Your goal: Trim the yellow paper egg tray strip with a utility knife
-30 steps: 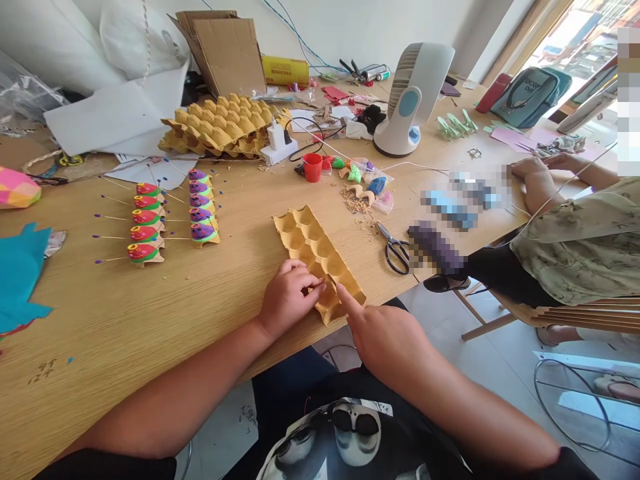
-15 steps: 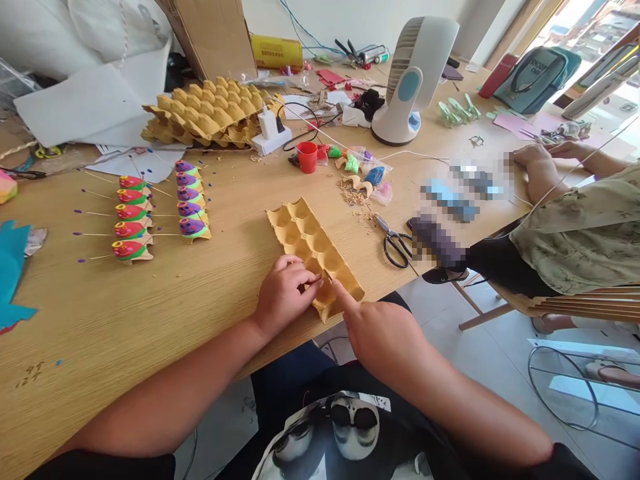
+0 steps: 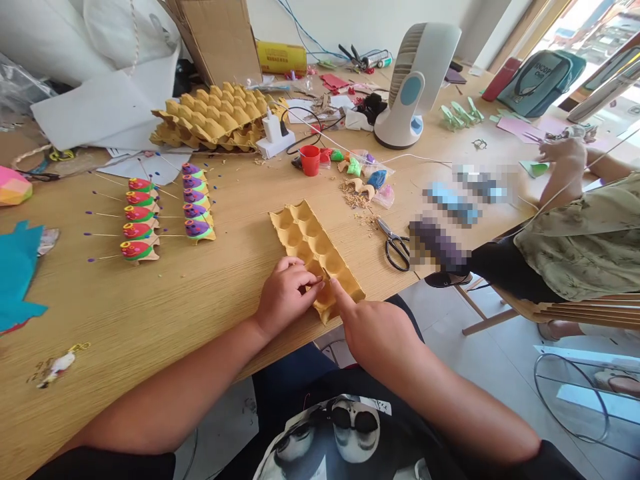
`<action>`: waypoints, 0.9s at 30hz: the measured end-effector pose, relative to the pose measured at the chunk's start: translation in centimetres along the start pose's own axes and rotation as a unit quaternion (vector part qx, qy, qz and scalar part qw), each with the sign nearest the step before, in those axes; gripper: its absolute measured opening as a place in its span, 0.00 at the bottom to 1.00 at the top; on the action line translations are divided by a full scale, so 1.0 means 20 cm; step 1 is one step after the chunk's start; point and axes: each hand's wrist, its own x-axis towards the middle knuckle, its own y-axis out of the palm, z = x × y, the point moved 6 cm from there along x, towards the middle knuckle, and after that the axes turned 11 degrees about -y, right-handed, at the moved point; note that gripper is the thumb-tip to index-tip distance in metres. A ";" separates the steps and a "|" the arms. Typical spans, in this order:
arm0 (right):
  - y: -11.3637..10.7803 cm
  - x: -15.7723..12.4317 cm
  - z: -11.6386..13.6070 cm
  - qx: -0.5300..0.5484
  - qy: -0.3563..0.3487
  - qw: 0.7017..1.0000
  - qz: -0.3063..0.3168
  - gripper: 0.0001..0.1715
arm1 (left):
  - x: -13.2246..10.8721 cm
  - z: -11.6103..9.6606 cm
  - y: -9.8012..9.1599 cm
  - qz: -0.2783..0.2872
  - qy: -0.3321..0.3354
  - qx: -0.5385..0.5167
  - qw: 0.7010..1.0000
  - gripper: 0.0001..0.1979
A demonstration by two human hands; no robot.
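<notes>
A yellow paper-pulp egg tray (image 3: 313, 230), a strip two cups wide, lies at the near table edge, and a small split shows near my fingers. My left hand (image 3: 290, 293) is on its left side, closed, with thumb and index fingertip pinched at a ridge between the cups. From the near right corner, my right hand (image 3: 375, 327) holds the strip, its index finger stretched over the top onto the ridge. The right thumb and other fingers are hidden below the hand. Black-handled scissors (image 3: 397, 250) lie to the right of the strip.
Two rows of painted pulp figures (image 3: 139, 230) with pin-like sticks stand at left. Behind are stacked egg trays (image 3: 215, 113), a power adapter (image 3: 274, 130), a red cup (image 3: 310, 161), bagged clay (image 3: 376, 179) and a white fan (image 3: 413, 87). Another person's hand (image 3: 565, 155) is at right.
Both my hands keep nearly the same hold on the tray. A small white charm with a yellow chain now shows at lower left. The other person's hand has shifted, and a green piece is visible beside it.
</notes>
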 end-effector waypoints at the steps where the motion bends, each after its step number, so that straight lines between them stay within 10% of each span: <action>1: 0.00 0.00 0.00 -0.002 0.001 1.000 0.000 0.45 | 0.00 0.00 0.00 0.001 0.001 -0.002 1.000 0.10; 27: 0.03 -0.03 0.03 -0.034 0.012 0.999 -0.007 0.40 | -0.01 0.00 0.01 -0.014 -0.009 -0.015 1.000 0.07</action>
